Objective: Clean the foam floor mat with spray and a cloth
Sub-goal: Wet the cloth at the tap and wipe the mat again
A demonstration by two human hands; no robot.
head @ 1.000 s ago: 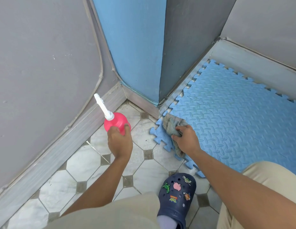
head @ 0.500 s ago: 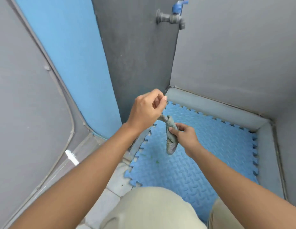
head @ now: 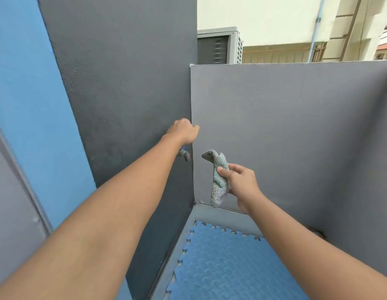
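1. A dark grey wall (head: 123,83) fills the middle of your view. It meets a lower, lighter grey wall (head: 296,126) in a corner straight ahead of you, and a blue wall (head: 26,105) joins it on the left.
2. The mat (head: 220,267) lies flat on the floor at the foot of that corner, below both your arms. Its toothed edge runs along a grey strip at the base of the two walls. Neither hand touches it.
3. An outdoor air unit (head: 218,46) shows above the top of the lighter wall, against a pale building.
4. Your left hand (head: 182,132) is raised to the corner, against the dark wall, with the back of the hand toward you and the fingers curled. It sits right over the tap's top, where a speck of blue peeks out beneath the wrist. I cannot tell whether its grip closes on anything, since the fingers are hidden.
5. Your right hand (head: 242,182) is lower and to the right, in front of the lighter wall. Its grip pinches the cloth, thumb pressed on the near face.
6. The cloth (head: 218,182) is bunched and hangs in the air, one end poking up, the other drooping below your fingers. It is near the tap, to its right, well above the mat.
7. The tap (head: 185,156) juts from the dark wall just under your left wrist; only its spout shows.
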